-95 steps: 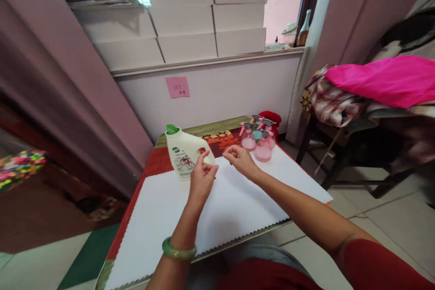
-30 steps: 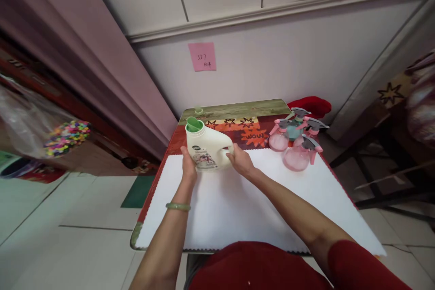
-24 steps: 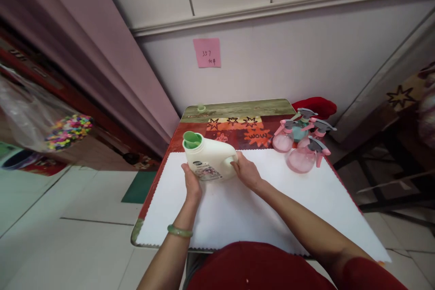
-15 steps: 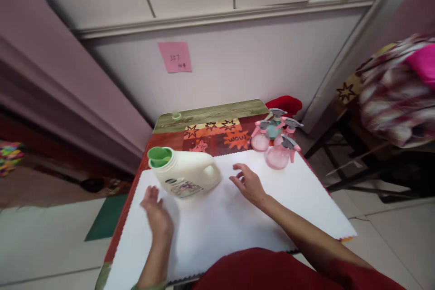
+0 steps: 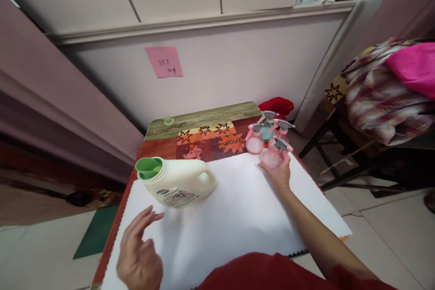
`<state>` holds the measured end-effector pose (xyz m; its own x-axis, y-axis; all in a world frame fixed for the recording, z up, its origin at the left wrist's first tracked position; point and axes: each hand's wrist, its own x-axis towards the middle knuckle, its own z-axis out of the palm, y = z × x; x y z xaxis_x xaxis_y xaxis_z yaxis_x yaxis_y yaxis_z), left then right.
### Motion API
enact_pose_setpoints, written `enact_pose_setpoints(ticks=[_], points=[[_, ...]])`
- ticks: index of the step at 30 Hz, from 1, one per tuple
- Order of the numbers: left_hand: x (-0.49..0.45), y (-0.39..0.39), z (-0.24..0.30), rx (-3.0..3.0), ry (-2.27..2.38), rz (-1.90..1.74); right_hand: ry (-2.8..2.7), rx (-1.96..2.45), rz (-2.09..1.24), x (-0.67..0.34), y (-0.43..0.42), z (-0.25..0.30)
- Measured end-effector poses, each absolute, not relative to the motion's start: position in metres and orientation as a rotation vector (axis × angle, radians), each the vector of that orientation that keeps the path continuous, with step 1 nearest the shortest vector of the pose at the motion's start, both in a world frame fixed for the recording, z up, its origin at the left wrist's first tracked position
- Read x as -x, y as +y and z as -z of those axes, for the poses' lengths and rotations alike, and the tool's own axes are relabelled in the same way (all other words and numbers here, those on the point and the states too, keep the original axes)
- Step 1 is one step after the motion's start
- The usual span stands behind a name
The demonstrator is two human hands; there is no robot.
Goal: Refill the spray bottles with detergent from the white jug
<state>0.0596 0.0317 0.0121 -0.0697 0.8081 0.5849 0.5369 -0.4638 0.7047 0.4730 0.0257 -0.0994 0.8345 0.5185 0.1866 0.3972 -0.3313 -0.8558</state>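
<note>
My right hand (image 5: 279, 175) is around the lower part of the nearest pink spray bottle (image 5: 273, 157), which stands upright at the right of the table. Some of its fingers are hidden behind the bottle. Just behind it are another pink spray bottle (image 5: 254, 145), a teal one (image 5: 267, 132) and a further pink one (image 5: 282, 134). My left hand (image 5: 139, 253) hovers over the front left, fingers apart and slightly bent, holding nothing. Beyond it a cream detergent jug (image 5: 183, 176) with a green pouring spout (image 5: 149, 167) stands on the white sheet (image 5: 224, 217), uncapped.
The patterned table (image 5: 204, 138) backs onto a white wall carrying a pink note (image 5: 164, 61). A small green cap (image 5: 169, 121) lies at the table's back left. To the right, a chair holds plaid cloth (image 5: 377, 95). A purple curtain (image 5: 68, 86) hangs at the left.
My right hand has moved right from the middle of the sheet and closed on the nearest pink spray bottle. My left hand has drawn back toward me, away from the jug. The view has shifted slightly.
</note>
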Motion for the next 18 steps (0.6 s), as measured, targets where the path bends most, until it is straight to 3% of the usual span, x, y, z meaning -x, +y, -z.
enact_pose_setpoints(ticks=[8, 18], points=[[-0.097, 0.011, -0.047, -2.407, 0.939, -1.201, -0.729, 1.924, -0.129, -0.47, 0.014, 0.073], [-0.212, 0.041, -0.099, -1.795, 0.878, -0.924, -1.316, 1.504, -0.405, -0.377, -0.023, -0.007]])
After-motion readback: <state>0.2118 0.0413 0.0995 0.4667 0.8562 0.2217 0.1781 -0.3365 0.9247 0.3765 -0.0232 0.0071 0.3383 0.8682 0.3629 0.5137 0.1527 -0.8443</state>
